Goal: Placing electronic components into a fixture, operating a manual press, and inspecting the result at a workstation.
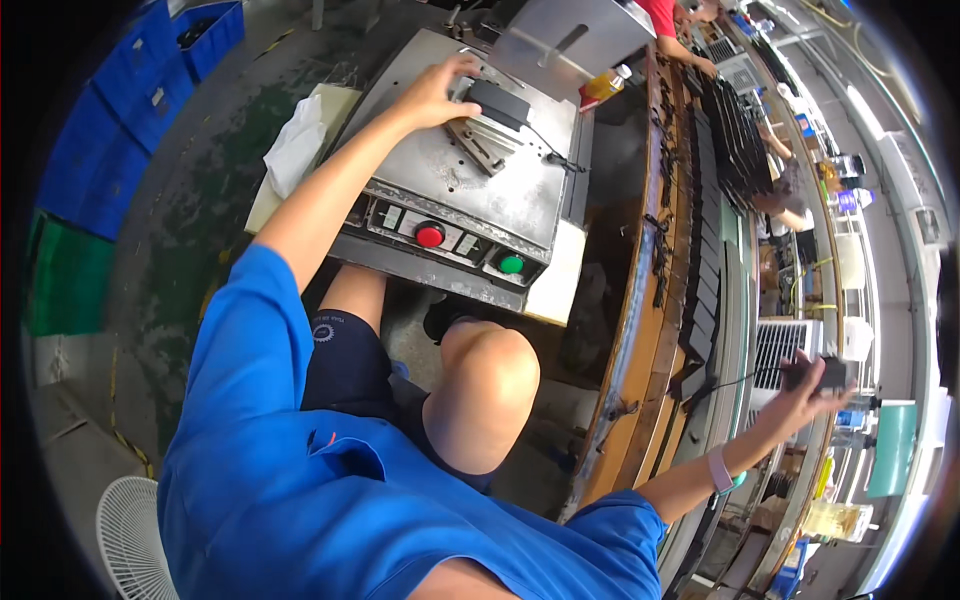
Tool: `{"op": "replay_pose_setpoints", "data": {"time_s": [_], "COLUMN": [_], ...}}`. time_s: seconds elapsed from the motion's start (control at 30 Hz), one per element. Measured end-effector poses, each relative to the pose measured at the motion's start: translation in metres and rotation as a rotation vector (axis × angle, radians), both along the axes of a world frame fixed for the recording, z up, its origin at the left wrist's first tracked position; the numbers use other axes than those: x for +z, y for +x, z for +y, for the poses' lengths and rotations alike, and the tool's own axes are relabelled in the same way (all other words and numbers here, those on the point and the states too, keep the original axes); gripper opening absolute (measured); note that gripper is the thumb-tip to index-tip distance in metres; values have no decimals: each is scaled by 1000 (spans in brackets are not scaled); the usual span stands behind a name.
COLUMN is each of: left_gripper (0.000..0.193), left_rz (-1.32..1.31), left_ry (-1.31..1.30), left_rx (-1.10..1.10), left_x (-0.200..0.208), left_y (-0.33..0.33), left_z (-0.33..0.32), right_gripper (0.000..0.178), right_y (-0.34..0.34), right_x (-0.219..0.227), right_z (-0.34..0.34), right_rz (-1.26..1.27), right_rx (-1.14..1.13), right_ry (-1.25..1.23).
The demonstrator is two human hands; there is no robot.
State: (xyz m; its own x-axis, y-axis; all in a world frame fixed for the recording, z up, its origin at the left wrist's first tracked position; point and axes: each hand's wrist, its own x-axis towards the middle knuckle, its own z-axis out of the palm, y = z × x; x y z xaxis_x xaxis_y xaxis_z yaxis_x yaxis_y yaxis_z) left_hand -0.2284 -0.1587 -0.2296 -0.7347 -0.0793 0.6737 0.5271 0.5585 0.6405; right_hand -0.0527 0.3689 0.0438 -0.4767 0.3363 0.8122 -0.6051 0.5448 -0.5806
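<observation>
A black box-shaped power adapter [499, 104] lies in the metal fixture [478, 148] on the machine's steel top, its cord running off to the right. My left hand [437, 95] is at its left end, thumb close against the adapter and fingers apart around the corner; whether it touches is hard to tell. Far out to the right, my right hand [800, 398] grips another black adapter [826, 376] between thumb and fingers. A thin black cord trails left from it toward the conveyor.
The machine [400, 190] carries a red button [429, 235] and a green button [512, 263] in front. A small bottle [604, 86] stands at its back right. Along the conveyor [703, 255] lie rows of black adapters. Blue crates [140, 85] are stacked left. Another person's arm [685, 52] reaches in.
</observation>
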Motion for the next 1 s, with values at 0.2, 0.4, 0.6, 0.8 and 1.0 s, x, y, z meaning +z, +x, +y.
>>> {"op": "replay_pose_setpoints", "data": {"time_s": [0.2, 0.4, 0.6, 0.8, 1.0], "left_gripper": [82, 60, 54, 50, 62], "left_rz": [-278, -357, -440, -591, -441], "left_ry": [305, 1396, 1938, 1388, 564], "left_rx": [-354, -768, -660, -200, 217], "left_x": [20, 31, 23, -4, -41], "left_y": [-21, 83, 239, 274, 248], "left_z": [-3, 4, 27, 27, 15], "right_gripper": [40, 54, 58, 78, 110], "right_y": [-79, -189, -243, -235, -138], "right_x": [-94, -197, -217, -207, -173], "right_z": [-85, -185, -281, -306, -235], "right_rz": [-713, -812, -418, -311, -825], "right_rx": [369, 764, 808, 685, 627], "right_ry": [228, 143, 691, 1258, 1432]}}
